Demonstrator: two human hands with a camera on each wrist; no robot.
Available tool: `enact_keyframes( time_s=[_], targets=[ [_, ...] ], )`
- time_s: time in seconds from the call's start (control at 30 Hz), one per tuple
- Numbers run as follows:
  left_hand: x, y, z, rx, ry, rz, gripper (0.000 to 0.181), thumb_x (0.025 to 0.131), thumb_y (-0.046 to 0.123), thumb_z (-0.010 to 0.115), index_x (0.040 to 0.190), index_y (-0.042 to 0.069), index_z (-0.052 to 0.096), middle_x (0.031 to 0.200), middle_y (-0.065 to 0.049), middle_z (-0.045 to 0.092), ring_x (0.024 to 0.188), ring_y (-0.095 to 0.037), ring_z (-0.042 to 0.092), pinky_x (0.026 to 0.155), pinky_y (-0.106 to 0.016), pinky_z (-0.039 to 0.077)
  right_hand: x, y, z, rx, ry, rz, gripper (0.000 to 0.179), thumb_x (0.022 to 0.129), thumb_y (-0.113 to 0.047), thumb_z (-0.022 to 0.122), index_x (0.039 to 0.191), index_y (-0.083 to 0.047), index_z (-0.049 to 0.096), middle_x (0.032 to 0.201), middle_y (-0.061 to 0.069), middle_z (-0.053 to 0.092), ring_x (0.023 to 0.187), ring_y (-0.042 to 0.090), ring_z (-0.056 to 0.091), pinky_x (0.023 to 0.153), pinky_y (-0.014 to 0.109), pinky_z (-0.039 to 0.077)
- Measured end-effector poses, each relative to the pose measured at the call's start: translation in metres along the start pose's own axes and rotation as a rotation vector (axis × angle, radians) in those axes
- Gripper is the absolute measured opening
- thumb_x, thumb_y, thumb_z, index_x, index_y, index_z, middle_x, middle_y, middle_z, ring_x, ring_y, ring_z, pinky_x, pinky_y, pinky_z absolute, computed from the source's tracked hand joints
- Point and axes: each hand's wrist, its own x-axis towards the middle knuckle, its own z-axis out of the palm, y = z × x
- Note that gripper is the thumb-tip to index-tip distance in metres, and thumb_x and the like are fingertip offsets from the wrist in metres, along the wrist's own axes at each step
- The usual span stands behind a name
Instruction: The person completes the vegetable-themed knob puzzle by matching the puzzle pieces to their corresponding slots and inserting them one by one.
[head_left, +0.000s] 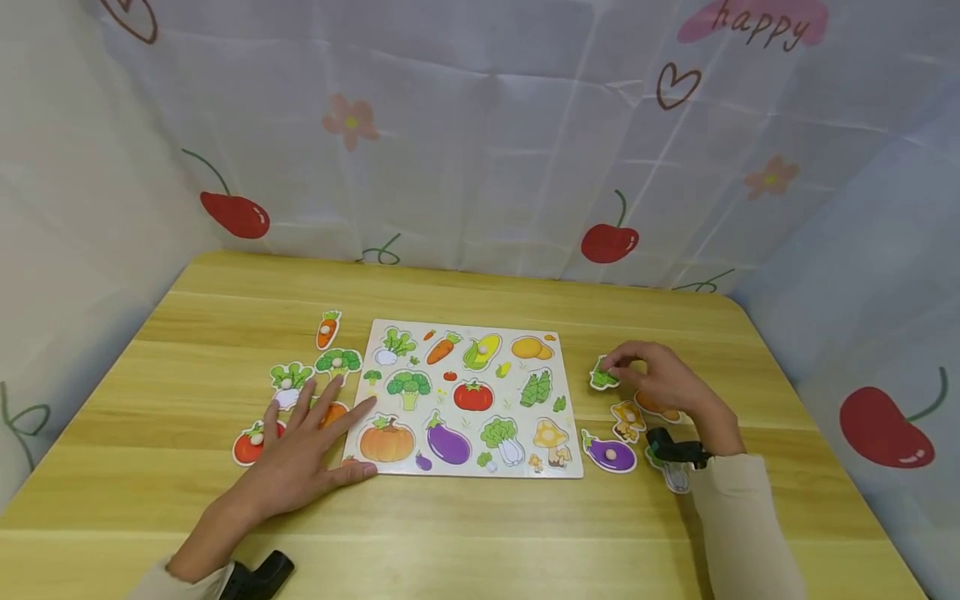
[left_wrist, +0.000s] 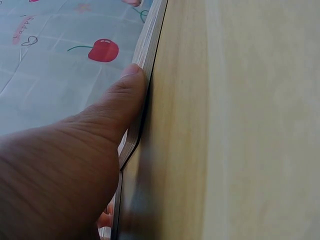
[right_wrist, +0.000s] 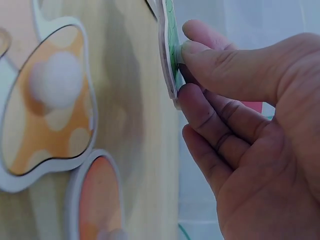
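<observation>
A flat puzzle board (head_left: 472, 483) printed with vegetables lies at the table's middle; a knobbed corn piece (head_left: 482, 352) sits in its top row. My left hand (head_left: 296, 454) rests spread over its lower left corner, thumb and a finger touching the board, partly covering an orange piece (head_left: 335, 413). In the left wrist view, the thumb (left_wrist: 127, 95) lies along the board's edge. Right of the board, my right hand (head_left: 656, 379) pinches the knob of a green vegetable puzzle piece (right_wrist: 171, 45). The right wrist view shows that piece tilted on edge, above the tabletop.
Left of the board lie carrot (head_left: 327, 331), broccoli (head_left: 339, 362), radish (head_left: 288, 379) and tomato (head_left: 247, 446) pieces. On the right are mushroom (head_left: 628, 421), eggplant (head_left: 611, 455), orange-brown (head_left: 656, 406) and leafy cabbage (head_left: 677, 477) pieces. A printed curtain (head_left: 480, 167) hangs behind the table.
</observation>
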Motion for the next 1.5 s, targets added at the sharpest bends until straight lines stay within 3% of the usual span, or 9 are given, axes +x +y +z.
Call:
enact_keyframes(
  time_s=[0.6,1.03,1.5],
  targets=[
    [-0.003,0.000,0.001,-0.002,0.001,0.002,0.079,0.085,0.066,0.066,0.153,0.035,0.041,0.167,-0.017,0.015,0.151,-0.051,0.005,0.107,-0.078,-0.004,0.011,-0.014,0.007,0.041,-0.106,-0.079,0.015,0.096,0.000,0.063,0.105,-0.008,0.072,0.103,0.003,0.070,0.092,0.018,0.061,0.082,0.035,0.054],
    [-0.002,-0.002,0.002,0.001,-0.003,-0.014,0.080,0.084,0.067,0.066,0.153,0.036,0.040,0.168,-0.016,0.014,0.152,-0.051,0.003,0.108,-0.077,-0.004,0.018,-0.024,0.022,-0.009,-0.077,-0.149,0.015,0.093,0.002,0.067,0.103,-0.008,0.072,0.097,-0.001,0.069,0.087,0.014,0.061,0.080,0.031,0.054],
    [0.000,0.000,0.002,0.011,-0.011,-0.014,0.081,0.084,0.068,0.065,0.154,0.036,0.039,0.168,-0.015,0.013,0.152,-0.050,0.002,0.109,-0.077,-0.005,0.026,-0.034,0.033,0.045,-0.108,-0.178,0.015,0.093,0.002,0.066,0.103,-0.007,0.072,0.100,0.002,0.070,0.091,0.016,0.063,0.082,0.030,0.054]
  ],
)
